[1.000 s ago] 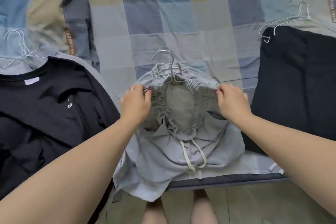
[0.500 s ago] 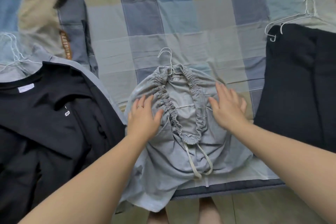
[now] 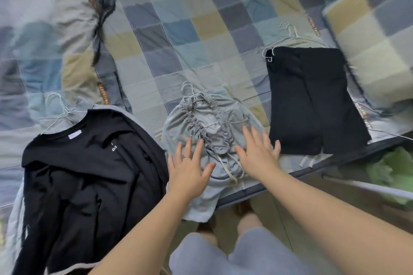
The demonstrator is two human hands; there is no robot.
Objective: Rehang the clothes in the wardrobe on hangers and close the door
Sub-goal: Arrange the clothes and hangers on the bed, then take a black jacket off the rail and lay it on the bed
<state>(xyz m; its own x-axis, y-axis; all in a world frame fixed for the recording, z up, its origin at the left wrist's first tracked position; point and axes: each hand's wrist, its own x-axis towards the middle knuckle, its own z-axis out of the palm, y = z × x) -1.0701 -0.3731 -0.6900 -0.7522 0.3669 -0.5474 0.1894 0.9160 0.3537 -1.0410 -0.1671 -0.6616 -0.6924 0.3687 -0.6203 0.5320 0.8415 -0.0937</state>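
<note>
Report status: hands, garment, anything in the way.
Left hand, right hand open, spread over grey shorts. Shorts on wire hanger, flat on bed. Black top, black garment alongside.

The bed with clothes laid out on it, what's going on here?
A person at the edge of the checked bed holds both hands open, fingers spread, over grey drawstring shorts with a wire hanger in the waistband. The left hand and right hand grip nothing; whether they press the fabric I cannot tell. A black top lies left on a white hanger, a black garment right on a second hanger. No wardrobe is in view.
</note>
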